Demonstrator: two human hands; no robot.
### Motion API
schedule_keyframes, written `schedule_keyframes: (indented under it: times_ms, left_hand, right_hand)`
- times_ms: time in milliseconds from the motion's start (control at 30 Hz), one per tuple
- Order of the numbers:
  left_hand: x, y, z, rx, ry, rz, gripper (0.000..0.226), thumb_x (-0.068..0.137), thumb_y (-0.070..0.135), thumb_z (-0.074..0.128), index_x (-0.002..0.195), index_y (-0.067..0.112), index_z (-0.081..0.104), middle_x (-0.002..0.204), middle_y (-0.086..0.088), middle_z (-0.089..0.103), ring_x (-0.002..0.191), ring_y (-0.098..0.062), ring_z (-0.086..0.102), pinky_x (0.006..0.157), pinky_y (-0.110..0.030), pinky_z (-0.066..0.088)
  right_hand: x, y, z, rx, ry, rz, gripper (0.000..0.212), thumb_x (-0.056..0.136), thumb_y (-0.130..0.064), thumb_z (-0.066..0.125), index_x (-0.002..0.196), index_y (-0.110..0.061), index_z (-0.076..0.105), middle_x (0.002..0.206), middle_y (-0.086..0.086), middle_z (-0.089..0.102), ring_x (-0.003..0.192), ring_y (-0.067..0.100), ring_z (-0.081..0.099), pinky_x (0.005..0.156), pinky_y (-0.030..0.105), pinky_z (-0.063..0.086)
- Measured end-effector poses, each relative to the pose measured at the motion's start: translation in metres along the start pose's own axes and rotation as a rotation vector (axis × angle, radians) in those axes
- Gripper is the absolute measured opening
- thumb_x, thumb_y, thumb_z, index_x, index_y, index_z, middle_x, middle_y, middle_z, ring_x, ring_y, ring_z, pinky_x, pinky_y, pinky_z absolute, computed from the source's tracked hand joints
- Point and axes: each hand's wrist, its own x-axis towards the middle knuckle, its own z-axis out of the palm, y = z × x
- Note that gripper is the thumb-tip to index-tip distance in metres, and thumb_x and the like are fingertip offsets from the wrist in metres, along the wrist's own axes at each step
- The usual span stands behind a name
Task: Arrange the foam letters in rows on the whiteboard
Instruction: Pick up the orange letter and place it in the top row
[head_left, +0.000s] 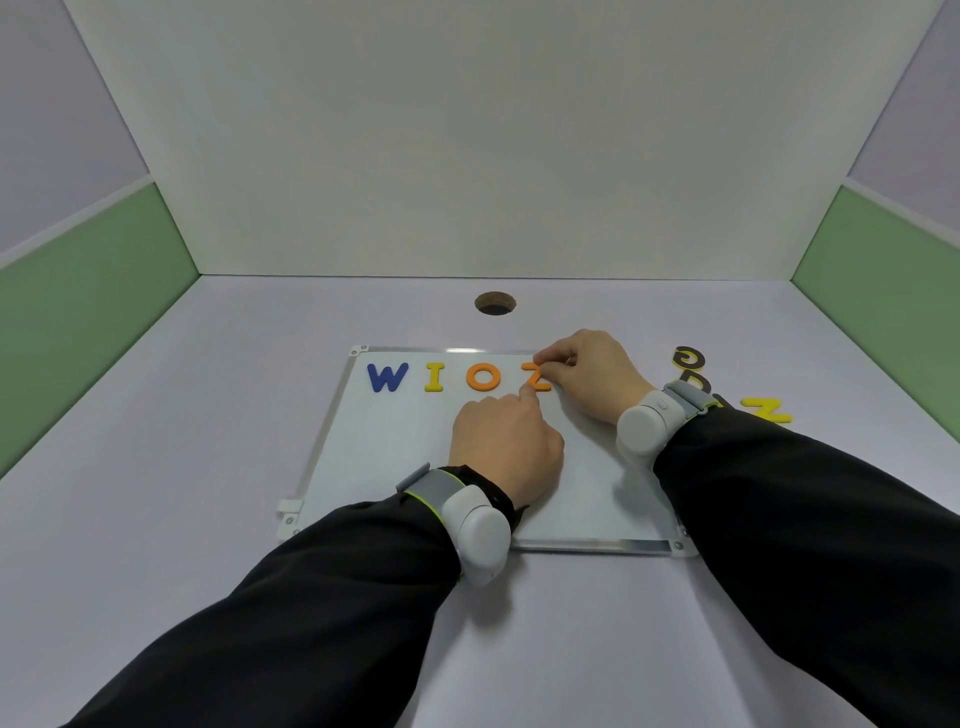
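A pale lavender tabletop fills the lower half of the frame, and at its centre lies the flat white rectangular whiteboard with a thin silver frame. Along the board's top edge runs a single row of foam letters: a dark blue foam W at the left, then a yellow foam I, an orange foam O, and an orange foam Z at the right end. The left hand sits mid-board, curled into a loose fist with only the index finger out, its tip pressing the Z's lower edge. The right hand comes in from the right, thumb and fingertips pinched narrowly on the Z's upper right corner. Off the board, at the right of the frame, a dark brown foam letter and a yellow foam Z-shaped letter lie on the table, partly hidden by the right sleeve.
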Motion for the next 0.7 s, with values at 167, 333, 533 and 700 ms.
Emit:
schedule_keyframes:
  times_ms: [167, 333, 533, 700]
  left_hand:
    - [0.001, -0.001, 0.0, -0.019, 0.0, 0.007, 0.046, 0.095, 0.03, 0.035, 0.135, 0.013, 0.045, 0.081, -0.001, 0.057, 0.073, -0.022, 0.057, 0.066, -0.034, 0.045]
    - [0.0, -0.003, -0.004, -0.028, -0.012, 0.023, 0.04, 0.094, 0.028, 0.038, 0.13, 0.012, 0.046, 0.078, -0.001, 0.058, 0.068, -0.021, 0.057, 0.061, -0.032, 0.044]
    - [0.001, 0.004, -0.011, -0.009, 0.062, 0.022, 0.018, 0.092, 0.026, 0.044, 0.099, 0.013, 0.054, 0.067, 0.002, 0.049, 0.06, -0.022, 0.048, 0.046, -0.026, 0.022]
    - [0.006, 0.024, -0.016, -0.021, 0.089, 0.09, 0.02, 0.093, 0.028, 0.043, 0.08, 0.013, 0.048, 0.064, 0.001, 0.044, 0.061, -0.023, 0.048, 0.049, -0.029, 0.023]
  right_hand:
    - [-0.002, 0.005, -0.001, 0.073, 0.041, 0.028, 0.029, 0.093, -0.017, 0.063, 0.121, -0.015, 0.069, 0.113, 0.003, 0.068, 0.098, 0.012, 0.058, 0.095, 0.024, 0.044]
    - [-0.005, 0.011, -0.018, 0.192, 0.193, 0.037, 0.024, 0.093, -0.013, 0.059, 0.114, -0.017, 0.072, 0.111, -0.003, 0.07, 0.101, 0.012, 0.062, 0.095, 0.023, 0.045]
    - [-0.022, 0.041, -0.048, 0.191, 0.255, 0.11, 0.029, 0.091, -0.002, 0.054, 0.108, -0.017, 0.072, 0.1, 0.0, 0.073, 0.096, 0.013, 0.066, 0.088, 0.021, 0.047]
    - [-0.037, 0.065, -0.071, 0.185, 0.31, 0.191, 0.039, 0.092, 0.008, 0.041, 0.111, -0.011, 0.069, 0.103, 0.009, 0.071, 0.09, 0.017, 0.061, 0.073, 0.019, 0.05]
